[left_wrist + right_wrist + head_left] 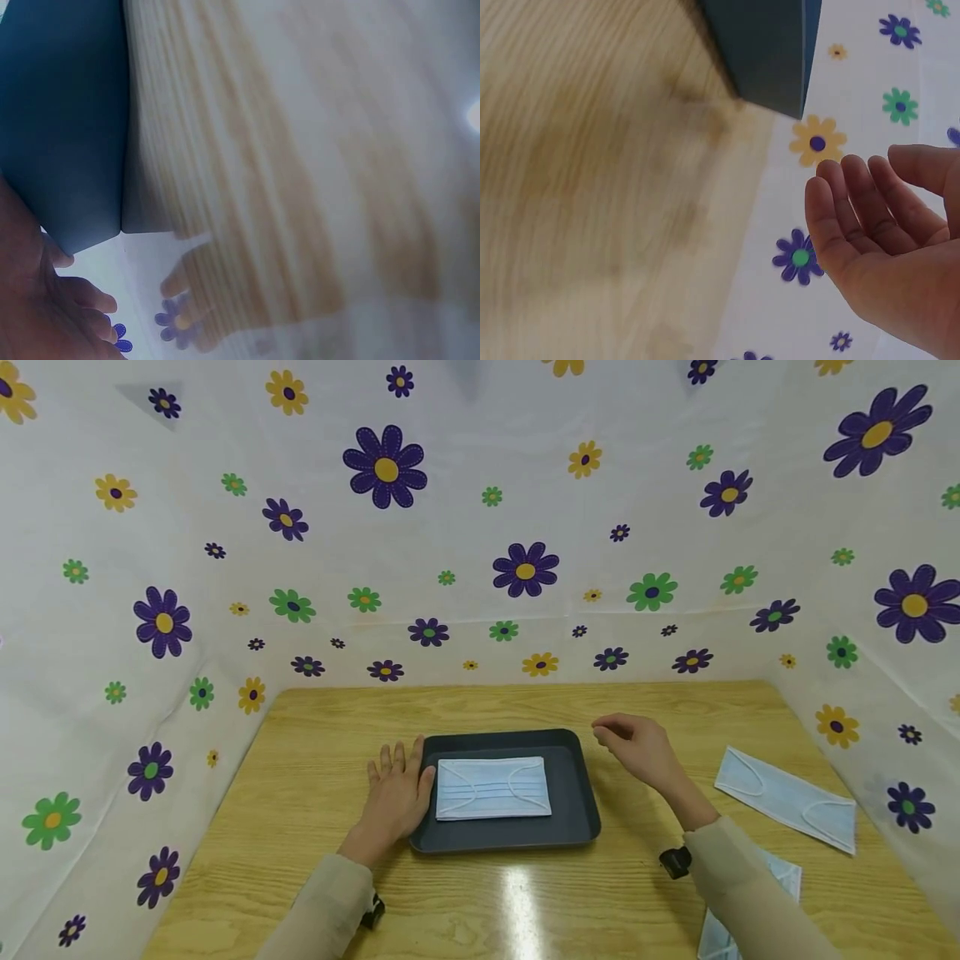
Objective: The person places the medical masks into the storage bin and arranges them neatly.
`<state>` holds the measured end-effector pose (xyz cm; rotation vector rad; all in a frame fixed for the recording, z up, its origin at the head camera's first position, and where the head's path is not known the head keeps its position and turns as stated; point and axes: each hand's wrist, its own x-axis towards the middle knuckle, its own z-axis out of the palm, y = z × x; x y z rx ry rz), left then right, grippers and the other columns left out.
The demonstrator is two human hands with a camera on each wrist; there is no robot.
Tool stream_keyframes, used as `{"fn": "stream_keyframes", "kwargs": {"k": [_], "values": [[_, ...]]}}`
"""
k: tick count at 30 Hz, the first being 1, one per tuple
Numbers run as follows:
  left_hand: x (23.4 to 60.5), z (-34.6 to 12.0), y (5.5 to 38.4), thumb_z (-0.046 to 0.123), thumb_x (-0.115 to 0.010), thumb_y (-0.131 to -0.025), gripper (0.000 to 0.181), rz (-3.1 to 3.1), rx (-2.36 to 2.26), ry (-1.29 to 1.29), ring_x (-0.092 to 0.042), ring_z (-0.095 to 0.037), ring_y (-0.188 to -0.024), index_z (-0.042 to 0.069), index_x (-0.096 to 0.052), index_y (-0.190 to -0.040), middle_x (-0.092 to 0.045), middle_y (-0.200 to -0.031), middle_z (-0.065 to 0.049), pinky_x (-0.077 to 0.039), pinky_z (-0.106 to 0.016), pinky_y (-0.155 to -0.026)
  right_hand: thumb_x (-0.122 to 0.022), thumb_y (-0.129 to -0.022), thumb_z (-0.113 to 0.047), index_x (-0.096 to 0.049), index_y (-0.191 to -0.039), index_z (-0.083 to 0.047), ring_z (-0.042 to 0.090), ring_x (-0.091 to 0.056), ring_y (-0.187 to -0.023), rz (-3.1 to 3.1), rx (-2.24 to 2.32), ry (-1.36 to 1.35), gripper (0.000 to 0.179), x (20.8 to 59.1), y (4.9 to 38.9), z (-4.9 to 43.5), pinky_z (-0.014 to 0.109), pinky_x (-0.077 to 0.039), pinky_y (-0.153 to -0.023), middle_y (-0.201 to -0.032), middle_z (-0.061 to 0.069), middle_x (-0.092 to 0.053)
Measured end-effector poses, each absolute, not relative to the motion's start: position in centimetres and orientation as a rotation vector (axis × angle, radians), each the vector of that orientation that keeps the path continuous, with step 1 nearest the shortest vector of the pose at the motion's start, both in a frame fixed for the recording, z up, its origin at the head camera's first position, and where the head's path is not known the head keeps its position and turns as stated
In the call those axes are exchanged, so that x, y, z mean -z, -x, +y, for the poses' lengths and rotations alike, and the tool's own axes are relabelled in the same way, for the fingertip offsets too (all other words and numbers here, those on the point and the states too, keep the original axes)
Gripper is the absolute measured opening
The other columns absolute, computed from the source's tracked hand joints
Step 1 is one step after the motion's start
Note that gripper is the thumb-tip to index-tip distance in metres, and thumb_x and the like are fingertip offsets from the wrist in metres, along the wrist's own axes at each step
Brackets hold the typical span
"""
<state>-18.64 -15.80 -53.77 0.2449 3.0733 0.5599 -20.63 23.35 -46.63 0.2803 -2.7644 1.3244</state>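
A dark grey tray (pixel 573 793) sits mid-table with a light blue face mask (pixel 493 788) lying flat inside, toward its left part. My left hand (pixel 393 792) rests against the tray's left side, fingers straight and spread, thumb over the rim. In the left wrist view that hand (pixel 52 307) is right at the tray's wall (pixel 67 127). Just off the tray's right edge hovers my right hand (pixel 637 747), its fingers loosely bent. The right wrist view shows nothing in the right hand (pixel 885 225), with a tray corner (pixel 769 60) beyond it.
One more face mask (pixel 787 797) lies slantwise at the table's right side. Another mask (pixel 783 872) is partly hidden under my right forearm. A flower-patterned white sheet (pixel 465 527) hangs around the back and sides of the wooden table (pixel 337 718).
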Motion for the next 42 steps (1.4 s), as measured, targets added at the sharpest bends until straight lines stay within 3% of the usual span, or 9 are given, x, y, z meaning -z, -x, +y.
{"fn": "stream_keyframes", "kwargs": {"k": [6, 17, 21, 33, 42], "values": [[53.6, -15.6, 18.7, 0.046, -0.03, -0.115, 0.066, 3.064, -0.548, -0.238, -0.011, -0.056, -0.159, 0.013, -0.016, -0.171, -0.023, -0.169, -0.035, -0.01, -0.077, -0.124, -0.06, -0.109, -0.022, -0.069, -0.13, 0.005, 0.041, -0.072, -0.104, -2.787, -1.37, -0.17, 0.036, 47.4, 19.8, 26.4, 0.016, -0.056, -0.076, -0.118, 0.025, -0.075], [53.8, -15.8, 18.7, 0.046, -0.029, -0.115, 0.066, 3.051, -0.578, -0.218, -0.01, -0.056, -0.159, 0.013, -0.015, -0.171, -0.022, -0.17, -0.034, -0.008, -0.078, -0.123, -0.059, -0.11, -0.025, -0.066, -0.133, 0.007, 0.039, -0.074, -0.104, -2.83, -1.353, -0.055, 0.041, 48.2, 18.4, 29.9, 0.026, -0.062, -0.079, -0.121, 0.029, -0.073], [53.8, -15.9, 18.7, 0.046, -0.03, -0.115, 0.066, 3.054, -0.578, -0.218, -0.01, -0.056, -0.159, 0.013, -0.015, -0.171, -0.021, -0.17, -0.034, -0.008, -0.078, -0.123, -0.058, -0.109, -0.026, -0.066, -0.133, 0.009, 0.037, -0.075, -0.102, -2.853, -1.316, 0.001, 0.042, 48.7, 17.8, 31.1, 0.022, -0.06, -0.074, -0.122, 0.03, -0.073], [53.5, -15.8, 18.6, 0.047, -0.029, -0.115, 0.066, 3.043, -0.571, -0.233, -0.009, -0.056, -0.159, 0.014, -0.016, -0.171, -0.021, -0.17, -0.035, -0.008, -0.077, -0.124, -0.062, -0.107, -0.025, -0.068, -0.129, 0.009, 0.003, -0.069, -0.079, -2.889, -1.193, 0.147, 0.041, 50.0, 15.6, 35.4, 0.022, -0.055, -0.066, -0.117, 0.029, -0.074], [53.6, -15.8, 18.6, 0.046, -0.03, -0.115, 0.066, 3.059, -0.565, -0.242, -0.011, -0.057, -0.159, 0.013, -0.016, -0.171, -0.023, -0.169, -0.035, -0.009, -0.077, -0.123, -0.064, -0.105, -0.024, -0.07, -0.123, 0.01, -0.007, -0.063, -0.071, -2.893, -1.097, 0.19, 0.04, 50.2, 14.2, 37.8, 0.02, -0.054, -0.064, -0.111, 0.029, -0.076]]}}
